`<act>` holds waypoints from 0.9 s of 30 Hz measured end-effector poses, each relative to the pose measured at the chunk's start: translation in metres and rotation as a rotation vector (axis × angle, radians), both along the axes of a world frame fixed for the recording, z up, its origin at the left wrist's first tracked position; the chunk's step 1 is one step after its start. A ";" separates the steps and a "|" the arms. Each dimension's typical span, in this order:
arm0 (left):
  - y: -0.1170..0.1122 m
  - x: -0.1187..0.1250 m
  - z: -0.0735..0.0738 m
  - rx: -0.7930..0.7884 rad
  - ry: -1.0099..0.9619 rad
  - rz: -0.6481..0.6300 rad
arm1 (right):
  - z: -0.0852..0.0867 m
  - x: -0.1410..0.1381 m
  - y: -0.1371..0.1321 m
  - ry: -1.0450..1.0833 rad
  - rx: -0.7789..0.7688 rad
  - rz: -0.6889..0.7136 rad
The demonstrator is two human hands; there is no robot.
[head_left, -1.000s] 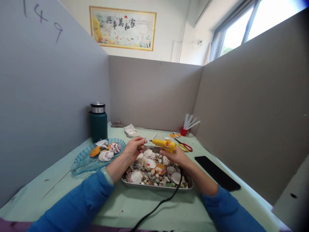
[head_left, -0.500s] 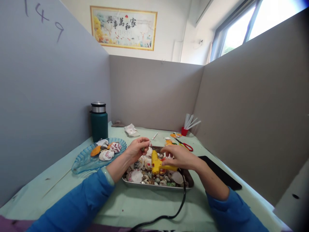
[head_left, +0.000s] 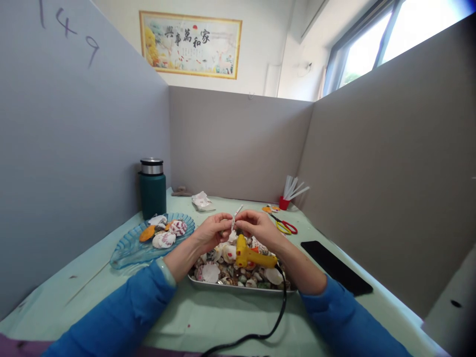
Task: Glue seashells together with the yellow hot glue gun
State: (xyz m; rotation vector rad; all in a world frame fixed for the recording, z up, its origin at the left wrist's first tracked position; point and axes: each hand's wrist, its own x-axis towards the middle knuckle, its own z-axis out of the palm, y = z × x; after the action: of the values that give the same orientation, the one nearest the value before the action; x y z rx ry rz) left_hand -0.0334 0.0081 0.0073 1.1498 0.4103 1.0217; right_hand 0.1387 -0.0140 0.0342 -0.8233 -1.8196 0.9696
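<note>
My left hand (head_left: 214,232) is closed in a pinch on a small pale piece (head_left: 233,224), which may be a shell; it is too small to tell. My right hand (head_left: 256,227) has its fingers pressed together at the other side of that piece, and what they grip is partly hidden. Below the hands, a yellow hot glue gun (head_left: 242,255) lies on top of the shells, touched by neither hand. Its black cord (head_left: 283,302) runs down toward the front edge. The metal tray (head_left: 238,287) under it is full of shells and small stones.
On the left, a blue glass dish (head_left: 126,248) bears several shells, beside a green bottle (head_left: 152,193). To the right are scissors (head_left: 288,227), a black flat object (head_left: 336,267) and a red cup (head_left: 284,202) of white sticks. Crumpled paper (head_left: 202,200) lies behind. Grey partitions surround the table.
My right hand has let go of the yellow glue gun, leaving it on the shells, and has moved left and up to meet my left hand at the small piece.
</note>
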 end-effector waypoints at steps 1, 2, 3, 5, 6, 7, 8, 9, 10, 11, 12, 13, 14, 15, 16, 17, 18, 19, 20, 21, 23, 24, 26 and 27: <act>0.000 0.000 0.001 -0.008 0.010 0.002 | -0.001 0.000 0.000 0.023 -0.022 0.006; -0.001 0.001 0.001 -0.013 0.019 0.004 | -0.002 -0.001 0.000 0.042 -0.039 0.012; -0.002 0.001 0.002 -0.017 0.028 0.005 | -0.002 -0.001 0.000 0.057 -0.053 0.018; -0.003 0.001 0.003 -0.018 0.046 0.005 | -0.003 -0.001 0.000 0.080 -0.071 0.033; -0.004 0.002 0.003 -0.015 0.054 0.003 | -0.003 -0.001 0.000 0.088 -0.077 0.044; -0.005 0.002 0.004 -0.008 0.062 -0.001 | -0.004 0.000 0.000 0.089 -0.083 0.054; -0.006 0.002 0.004 0.001 0.069 -0.007 | -0.004 0.001 0.000 0.088 -0.086 0.064; -0.006 0.002 0.004 0.011 0.074 -0.013 | -0.005 0.001 0.000 0.084 -0.087 0.073; -0.006 0.002 0.004 0.022 0.077 -0.022 | -0.005 0.002 0.000 0.081 -0.086 0.080; -0.007 0.002 0.004 0.031 0.076 -0.030 | -0.006 0.002 -0.001 0.082 -0.087 0.084; -0.007 0.002 0.003 0.035 0.071 -0.037 | -0.006 0.002 -0.001 0.090 -0.088 0.087; -0.006 0.002 0.003 0.036 0.064 -0.041 | -0.006 0.002 -0.002 0.100 -0.088 0.088; -0.006 0.002 0.003 0.033 0.058 -0.046 | -0.006 0.002 -0.002 0.111 -0.086 0.088; -0.006 0.001 0.002 0.028 0.052 -0.051 | -0.006 0.001 -0.003 0.120 -0.081 0.085; -0.005 0.001 0.002 0.023 0.046 -0.055 | -0.006 0.000 -0.004 0.126 -0.072 0.076; -0.005 0.001 0.001 0.021 0.042 -0.061 | -0.005 -0.002 -0.005 0.126 -0.061 0.063; -0.004 0.000 0.001 0.019 0.037 -0.069 | -0.005 -0.003 -0.006 0.120 -0.050 0.048; -0.004 0.000 0.001 0.016 0.033 -0.077 | -0.004 -0.004 -0.006 0.115 -0.039 0.032; -0.004 0.000 0.001 0.012 0.027 -0.086 | -0.004 -0.004 -0.007 0.114 -0.031 0.019; -0.004 0.001 0.001 0.007 0.018 -0.093 | -0.004 -0.004 -0.006 0.115 -0.027 0.012; -0.004 0.001 0.002 -0.013 -0.010 -0.094 | -0.005 -0.003 -0.004 0.140 -0.021 0.004; -0.004 0.002 0.002 -0.028 -0.031 -0.083 | -0.006 -0.002 -0.003 0.160 -0.020 -0.005; -0.004 0.002 0.002 -0.063 -0.079 -0.056 | -0.007 0.000 0.001 0.189 -0.030 -0.046; -0.004 0.003 0.002 -0.080 -0.097 -0.045 | -0.008 0.002 0.003 0.194 -0.035 -0.070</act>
State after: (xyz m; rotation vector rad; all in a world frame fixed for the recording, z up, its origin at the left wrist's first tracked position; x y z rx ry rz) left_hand -0.0309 0.0037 0.0097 1.0288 0.3433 1.0085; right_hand 0.1402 -0.0114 0.0259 -0.7810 -1.6017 1.0031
